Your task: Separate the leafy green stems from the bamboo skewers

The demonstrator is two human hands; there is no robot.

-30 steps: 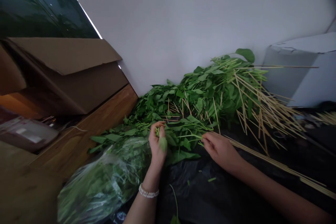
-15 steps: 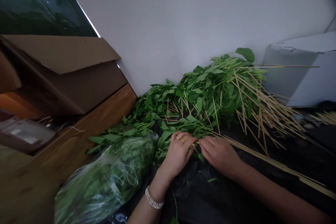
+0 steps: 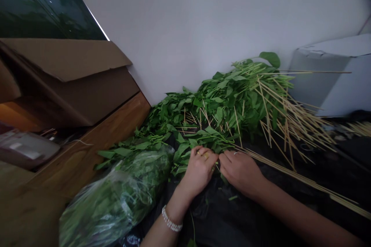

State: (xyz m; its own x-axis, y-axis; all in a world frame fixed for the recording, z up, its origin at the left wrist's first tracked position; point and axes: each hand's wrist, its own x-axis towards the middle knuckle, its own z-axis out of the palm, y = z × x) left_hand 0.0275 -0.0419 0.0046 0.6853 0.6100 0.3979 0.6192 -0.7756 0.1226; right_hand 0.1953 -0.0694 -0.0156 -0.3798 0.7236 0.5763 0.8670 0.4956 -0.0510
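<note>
My left hand (image 3: 200, 168), with rings and a beaded bracelet, is closed around a bit of green leafy stem (image 3: 213, 168). Its fingertips almost meet those of my right hand (image 3: 239, 170), which is pinched at the same spot; what lies between the right fingers is mostly hidden. Just behind both hands lie loose leafy greens (image 3: 213, 135). Thin wooden skewers (image 3: 292, 173) run from beside the right hand toward the lower right. A clear plastic bag (image 3: 121, 197) full of leaves rests left of my left hand.
A long heap of leafy stems (image 3: 223, 96) lies against the white wall (image 3: 203, 27), with many skewers (image 3: 301, 123) sticking out at its right end. An open cardboard box (image 3: 95, 96) stands at left, a white box (image 3: 336, 73) at right. Black sheeting (image 3: 220, 216) covers the work surface.
Both hands stay close together at the same place. The left hand has turned slightly and its fingers have drawn nearer to the right fingertips, covering more of the green stem.
</note>
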